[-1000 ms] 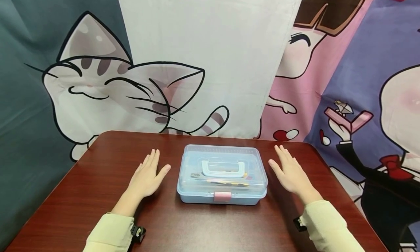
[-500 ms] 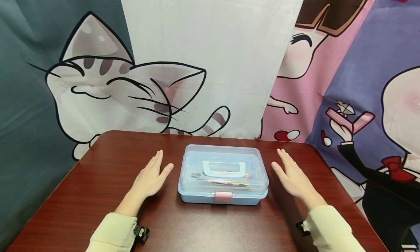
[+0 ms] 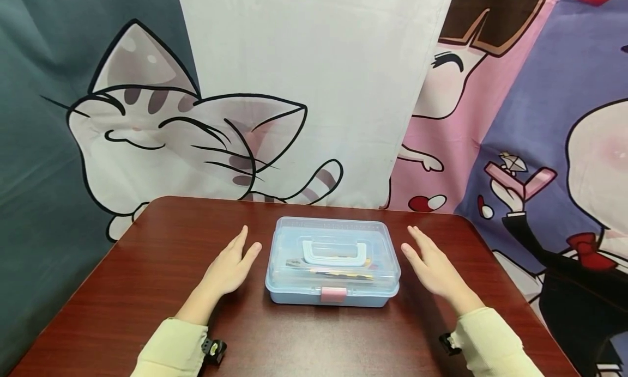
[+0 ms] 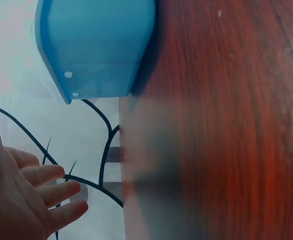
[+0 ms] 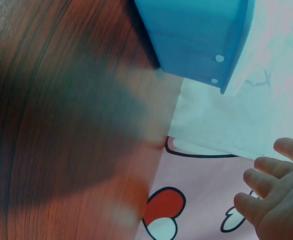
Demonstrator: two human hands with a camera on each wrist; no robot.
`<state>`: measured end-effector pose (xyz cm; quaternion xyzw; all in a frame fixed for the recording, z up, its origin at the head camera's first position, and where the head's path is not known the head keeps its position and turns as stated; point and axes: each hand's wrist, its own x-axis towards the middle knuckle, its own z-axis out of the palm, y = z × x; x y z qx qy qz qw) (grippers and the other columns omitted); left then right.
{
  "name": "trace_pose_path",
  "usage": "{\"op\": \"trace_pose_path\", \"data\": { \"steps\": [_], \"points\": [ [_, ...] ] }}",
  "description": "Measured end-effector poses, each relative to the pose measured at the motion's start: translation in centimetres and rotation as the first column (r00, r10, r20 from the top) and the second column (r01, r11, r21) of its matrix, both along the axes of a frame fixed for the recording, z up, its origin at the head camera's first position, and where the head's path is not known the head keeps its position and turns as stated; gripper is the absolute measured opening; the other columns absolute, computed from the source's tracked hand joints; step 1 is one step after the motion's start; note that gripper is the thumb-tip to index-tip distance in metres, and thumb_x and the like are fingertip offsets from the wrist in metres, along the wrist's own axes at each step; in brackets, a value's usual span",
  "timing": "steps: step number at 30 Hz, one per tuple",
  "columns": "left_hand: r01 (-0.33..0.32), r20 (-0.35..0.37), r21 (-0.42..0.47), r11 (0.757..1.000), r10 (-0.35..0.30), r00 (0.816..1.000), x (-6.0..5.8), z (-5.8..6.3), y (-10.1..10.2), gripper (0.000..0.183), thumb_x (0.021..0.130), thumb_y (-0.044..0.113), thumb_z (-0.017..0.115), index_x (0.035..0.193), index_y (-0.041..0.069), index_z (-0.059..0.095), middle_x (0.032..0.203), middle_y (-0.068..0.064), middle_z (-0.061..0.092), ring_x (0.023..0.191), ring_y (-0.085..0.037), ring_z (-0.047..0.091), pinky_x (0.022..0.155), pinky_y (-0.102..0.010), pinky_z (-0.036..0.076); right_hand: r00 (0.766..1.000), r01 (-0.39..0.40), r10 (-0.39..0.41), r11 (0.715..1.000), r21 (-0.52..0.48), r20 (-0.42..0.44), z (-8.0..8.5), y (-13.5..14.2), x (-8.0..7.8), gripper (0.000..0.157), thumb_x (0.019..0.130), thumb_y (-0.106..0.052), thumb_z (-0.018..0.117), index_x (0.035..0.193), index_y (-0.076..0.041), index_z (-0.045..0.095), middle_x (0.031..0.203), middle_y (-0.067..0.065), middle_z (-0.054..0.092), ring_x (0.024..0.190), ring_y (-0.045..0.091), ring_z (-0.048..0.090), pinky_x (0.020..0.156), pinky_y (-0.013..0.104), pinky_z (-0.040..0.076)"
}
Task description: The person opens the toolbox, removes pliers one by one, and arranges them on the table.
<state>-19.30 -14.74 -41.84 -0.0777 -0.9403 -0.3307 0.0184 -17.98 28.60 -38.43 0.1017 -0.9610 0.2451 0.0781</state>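
A light blue plastic box (image 3: 333, 287) with a see-through lid sits on the table. Its white handle (image 3: 334, 260) lies folded on the lid, and a pink latch (image 3: 333, 295) fastens the front. Yellow and grey items show dimly through the lid. To the left of the box my left hand (image 3: 227, 269) is held with fingers extended, apart from the box. On the other side my right hand (image 3: 433, 268) mirrors it, fingers also extended and holding nothing. Both wrist views show a blue end wall of the box (image 4: 96, 45) beyond the fingers.
The reddish-brown wooden table (image 3: 294, 344) has its far edge just behind the box. Behind it hangs a cloth backdrop (image 3: 314, 55) printed with a cartoon cat and figures. Each wrist carries a small black camera (image 3: 214, 351) below a pale sleeve (image 3: 169, 347).
My left hand has shifted slightly right, closer to the box, and turned more edge-on. My right hand has turned a little with its fingertips slightly lower. The box has stayed in place.
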Motion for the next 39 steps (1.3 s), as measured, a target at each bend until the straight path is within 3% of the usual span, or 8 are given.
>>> {"op": "trace_pose_path", "data": {
  "steps": [13,25,35,39],
  "points": [
    [0.024,0.001,0.116,0.993,-0.024,1.0,0.1,0.2,0.9,0.071,0.092,0.056,0.028,0.143,0.007,0.017,0.146,-0.014,0.025,0.131,-0.034,0.025,0.105,-0.053,0.022,1.0,0.0,0.001,1.0,-0.012,0.022,0.1,-0.3,0.6,0.064,0.092,-0.048,0.038,0.141,-0.008,0.027,0.143,0.017,0.028,0.13,0.035,0.026,0.102,0.056,0.022],
    [0.0,0.044,0.207,0.978,-0.01,0.999,0.2,0.8,2.0,0.075,0.088,0.061,0.029,0.14,0.006,0.029,0.135,-0.016,0.043,0.12,-0.031,0.044,0.101,-0.049,0.032,1.0,-0.003,0.005,0.999,-0.043,0.03,0.2,-0.6,0.9,0.063,0.091,-0.049,0.038,0.139,-0.01,0.03,0.141,0.016,0.033,0.128,0.035,0.03,0.101,0.057,0.025],
    [-0.029,0.119,0.246,0.969,-0.001,0.993,-0.1,1.0,2.7,0.081,0.085,0.067,0.026,0.136,0.005,0.036,0.138,-0.013,0.04,0.129,-0.028,0.033,0.105,-0.048,0.026,0.999,0.001,0.001,0.998,-0.057,0.037,0.2,-1.0,1.1,0.062,0.091,-0.05,0.039,0.137,-0.009,0.034,0.138,0.017,0.037,0.126,0.036,0.033,0.099,0.057,0.027],
    [-0.034,0.135,0.269,0.963,-0.003,0.991,-0.2,1.0,3.0,0.083,0.084,0.068,0.029,0.135,0.003,0.038,0.134,-0.014,0.045,0.117,-0.028,0.048,0.098,-0.046,0.037,0.999,0.0,0.002,0.998,-0.061,0.036,0.4,-1.1,1.3,0.062,0.091,-0.05,0.039,0.137,-0.01,0.035,0.138,0.016,0.038,0.126,0.034,0.034,0.1,0.056,0.028]
  ]
}}
